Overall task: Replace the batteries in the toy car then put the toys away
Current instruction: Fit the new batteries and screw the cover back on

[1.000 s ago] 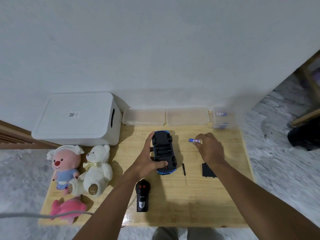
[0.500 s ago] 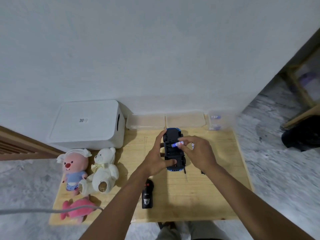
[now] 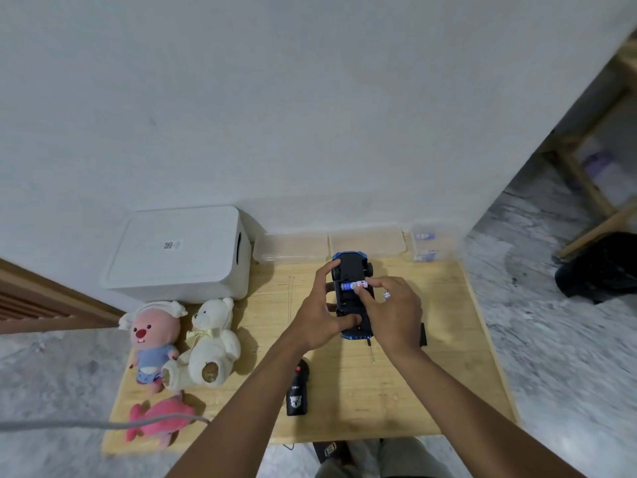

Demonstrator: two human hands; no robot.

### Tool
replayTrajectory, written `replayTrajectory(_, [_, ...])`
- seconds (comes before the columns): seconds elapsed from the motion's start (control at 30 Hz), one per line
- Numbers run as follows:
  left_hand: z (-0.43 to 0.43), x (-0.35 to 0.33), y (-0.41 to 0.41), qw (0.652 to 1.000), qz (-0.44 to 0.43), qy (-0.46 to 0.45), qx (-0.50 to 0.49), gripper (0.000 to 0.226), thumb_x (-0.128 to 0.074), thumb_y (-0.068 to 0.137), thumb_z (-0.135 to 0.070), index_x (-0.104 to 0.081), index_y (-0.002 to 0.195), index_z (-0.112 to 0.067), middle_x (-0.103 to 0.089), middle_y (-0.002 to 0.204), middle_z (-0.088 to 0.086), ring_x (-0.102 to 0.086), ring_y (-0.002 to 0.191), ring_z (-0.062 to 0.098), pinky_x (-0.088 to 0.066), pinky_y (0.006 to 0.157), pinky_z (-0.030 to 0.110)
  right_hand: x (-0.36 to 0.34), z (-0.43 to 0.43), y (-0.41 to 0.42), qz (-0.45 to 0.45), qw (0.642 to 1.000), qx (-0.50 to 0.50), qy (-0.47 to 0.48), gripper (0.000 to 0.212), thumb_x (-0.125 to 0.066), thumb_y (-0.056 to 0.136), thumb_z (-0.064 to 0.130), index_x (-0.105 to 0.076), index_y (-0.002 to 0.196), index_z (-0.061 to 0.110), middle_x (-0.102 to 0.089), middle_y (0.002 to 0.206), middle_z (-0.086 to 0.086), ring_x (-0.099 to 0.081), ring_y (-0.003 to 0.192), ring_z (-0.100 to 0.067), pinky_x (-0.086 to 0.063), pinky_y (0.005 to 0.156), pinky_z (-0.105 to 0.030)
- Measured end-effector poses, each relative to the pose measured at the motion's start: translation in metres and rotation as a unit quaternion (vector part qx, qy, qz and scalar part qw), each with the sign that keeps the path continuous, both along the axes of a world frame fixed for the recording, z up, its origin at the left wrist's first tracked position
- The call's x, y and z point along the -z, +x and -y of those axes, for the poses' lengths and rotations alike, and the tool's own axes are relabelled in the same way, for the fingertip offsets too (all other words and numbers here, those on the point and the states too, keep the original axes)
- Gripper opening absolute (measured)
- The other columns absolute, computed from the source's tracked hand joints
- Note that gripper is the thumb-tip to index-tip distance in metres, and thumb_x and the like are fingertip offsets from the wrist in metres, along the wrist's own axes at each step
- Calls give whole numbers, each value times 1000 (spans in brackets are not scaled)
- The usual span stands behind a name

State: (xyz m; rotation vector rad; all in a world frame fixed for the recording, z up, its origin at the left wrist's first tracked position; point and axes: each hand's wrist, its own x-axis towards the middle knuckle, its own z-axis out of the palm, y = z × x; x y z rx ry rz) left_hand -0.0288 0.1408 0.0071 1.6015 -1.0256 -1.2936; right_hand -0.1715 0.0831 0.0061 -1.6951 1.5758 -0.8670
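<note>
The blue toy car [image 3: 351, 267] lies upside down on the wooden table [image 3: 431, 374], black underside up. My left hand [image 3: 319, 315] grips its left side and near end. A blue-and-white battery [image 3: 355, 285] lies crosswise over the car's open compartment, pinched in the fingertips of my right hand [image 3: 393, 313]. The black battery cover [image 3: 423, 334] lies on the table just right of my right hand. A thin screwdriver [image 3: 371, 351] pokes out below the car. A clear box with spare batteries [image 3: 425, 244] stands at the back right.
A white lidded bin [image 3: 179, 253] sits at the back left, two shallow clear containers [image 3: 293, 248] beside it. A pink-faced plush [image 3: 153, 336], a white teddy bear [image 3: 210, 343] and a pink plush [image 3: 158, 422] lie at the left. A black remote [image 3: 298, 388] lies near the front.
My right hand picked up the battery from the table at the right and carried it left onto the car's underside. The left hand kept hold of the car.
</note>
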Motion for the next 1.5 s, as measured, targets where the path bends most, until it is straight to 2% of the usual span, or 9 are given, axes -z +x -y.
replayTrajectory(0.23, [-6, -3, -2, 1000, -9, -16, -6, 102, -80, 79, -2, -25, 150, -52, -54, 140, -2, -68, 108, 11, -62, 91, 39, -9, 5, -2, 7, 1000, -21, 11, 7, -83, 80, 30, -76, 81, 28, -70, 88, 16, -62, 83, -2, -38, 70, -5])
replayTrajectory(0.4, [-8, -5, 4, 1000, 3, -19, -1, 103, -81, 80, -4, -24, 150, -54, -56, 137, -3, -73, 99, 15, -63, 87, 36, -19, 15, -2, -1, 997, -41, 70, 12, -85, 75, 34, -75, 73, 28, -70, 73, 13, -65, 76, -2, -39, 65, -11])
replayTrajectory(0.53, [-7, -6, 3, 1000, 9, -5, 10, 102, -82, 80, -6, -24, 149, -54, -56, 137, -3, -73, 99, 15, -62, 87, 35, -24, 20, -11, 2, 993, -88, 79, 3, -74, 88, 21, -76, 89, 22, -69, 84, 11, -64, 82, -2, -40, 62, -6])
replayTrajectory(0.63, [-7, -3, 0, 1000, -9, 2, -7, 102, -82, 79, -4, -25, 148, -52, -56, 138, 1, -72, 102, 19, -62, 91, 41, -27, 24, -19, 24, 988, -127, 84, 25, -59, 97, 10, -74, 113, 23, -71, 98, 12, -62, 81, 10, -43, 68, 0])
replayTrajectory(0.73, [-8, 0, -2, 1000, -17, 8, -3, 102, -83, 80, -4, -25, 149, -51, -56, 137, 3, -73, 100, 16, -62, 92, 41, -31, 28, -23, 100, 969, -159, 158, 40, -50, 99, 3, -67, 127, 27, -71, 114, 6, -70, 87, -4, -56, 67, -19])
replayTrajectory(0.83, [-10, 1, -5, 999, -28, 15, 2, 102, -83, 81, -4, -24, 150, -51, -57, 137, 5, -75, 96, 16, -62, 90, 41, -36, 29, -21, 179, 946, -170, 210, 39, -53, 99, -1, -65, 130, 20, -69, 119, -2, -72, 100, -14, -59, 71, -22])
replayTrajectory(1.1, [-15, -2, -16, 997, -68, 39, 15, 102, -83, 80, -4, -26, 149, -52, -54, 139, 8, -76, 99, 24, -63, 87, 42, -34, 26, -7, 112, 956, -260, 76, 25, -65, 95, 8, -75, 112, 24, -75, 110, 17, -66, 108, 5, -50, 92, -12])
replayTrajectory(1.3, [-17, -5, -16, 994, -94, 63, -8, 99, -84, 76, -7, -31, 143, -58, -56, 136, 5, -72, 110, 27, -62, 88, 51, -25, 17, -1, 75, 950, -300, 41, 34, -63, 96, 10, -72, 124, 28, -71, 118, 18, -62, 111, 10, -44, 92, -5])
replayTrajectory(1.5, [-21, -4, -16, 993, -102, 54, -16, 99, -84, 76, -4, -34, 143, -57, -57, 134, 8, -70, 112, 31, -63, 85, 48, -20, 15, -4, 76, 949, -304, 33, 43, -56, 98, 2, -67, 132, 27, -70, 124, 12, -63, 114, 6, -48, 98, -14])
